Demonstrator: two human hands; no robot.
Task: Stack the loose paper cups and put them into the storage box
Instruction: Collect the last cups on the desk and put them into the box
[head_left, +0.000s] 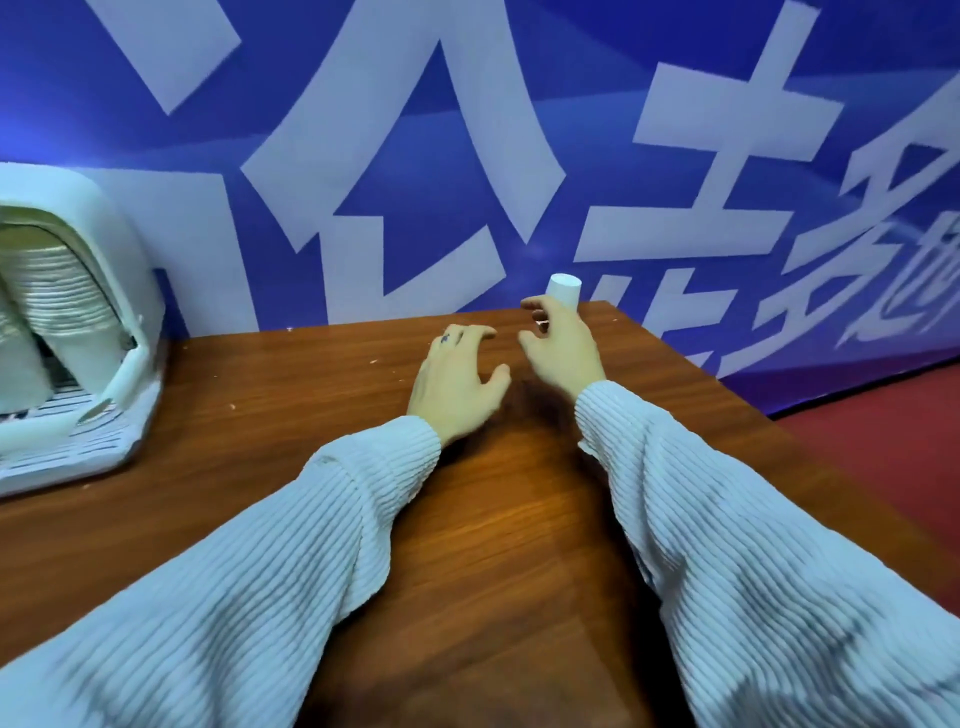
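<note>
One white paper cup (564, 289) stands upside down at the far edge of the wooden table (291, 415), against the blue banner. My right hand (558, 345) is just in front of it, fingers loosely curled and holding nothing; it hides the cup's lower part. My left hand (457, 382) is beside it to the left, low over the table with fingers spread and nothing in it. The white storage box (111, 260) lies on its side at the far left, its opening facing me, with stacks of paper cups (62, 312) inside.
A blue banner with large white characters (415, 156) rises right behind the table. The table's right edge runs diagonally, with red floor (893, 431) beyond it. Small white crumbs dot the tabletop. Both my sleeves are white ribbed fabric.
</note>
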